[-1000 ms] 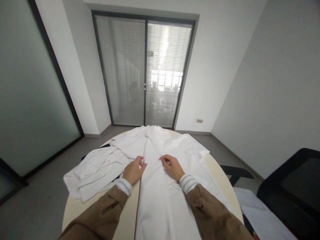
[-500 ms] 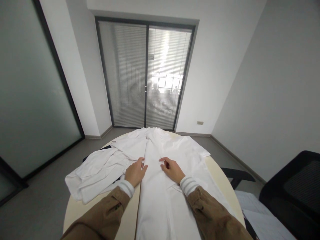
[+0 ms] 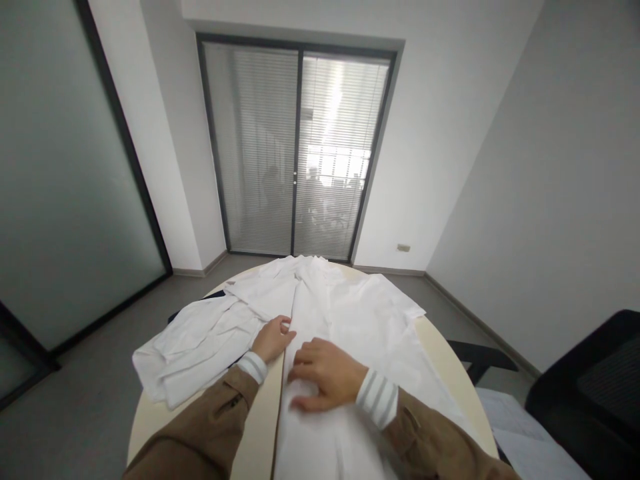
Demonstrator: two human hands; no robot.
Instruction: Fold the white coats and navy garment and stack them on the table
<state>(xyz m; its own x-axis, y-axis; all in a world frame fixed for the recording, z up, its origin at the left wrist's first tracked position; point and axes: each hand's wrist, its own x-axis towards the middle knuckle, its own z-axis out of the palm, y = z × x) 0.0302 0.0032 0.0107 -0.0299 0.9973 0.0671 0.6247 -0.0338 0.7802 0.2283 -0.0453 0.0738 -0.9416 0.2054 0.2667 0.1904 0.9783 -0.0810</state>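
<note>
A white garment (image 3: pixel 350 320) lies spread along a round cream table (image 3: pixel 150 413), its front opening running down the middle. My left hand (image 3: pixel 273 339) rests on the left front edge and pinches the cloth between thumb and fingers. Lower on the same edge, my right hand (image 3: pixel 323 373) lies palm down with its fingers curled over the fabric. Brown sleeves with striped cuffs cover both arms. One sleeve of the garment is bunched at the table's left side (image 3: pixel 190 347).
A dark cloth (image 3: pixel 200 303) peeks out under the garment at the left. A black chair (image 3: pixel 585 393) stands at the right, with white sheets (image 3: pixel 520 433) beside it. Glass doors with blinds (image 3: pixel 295 147) face me, people dimly visible behind.
My right hand has moved left and toward me, from right of the front opening onto the left edge close to my left hand. The left hand has stayed in place.
</note>
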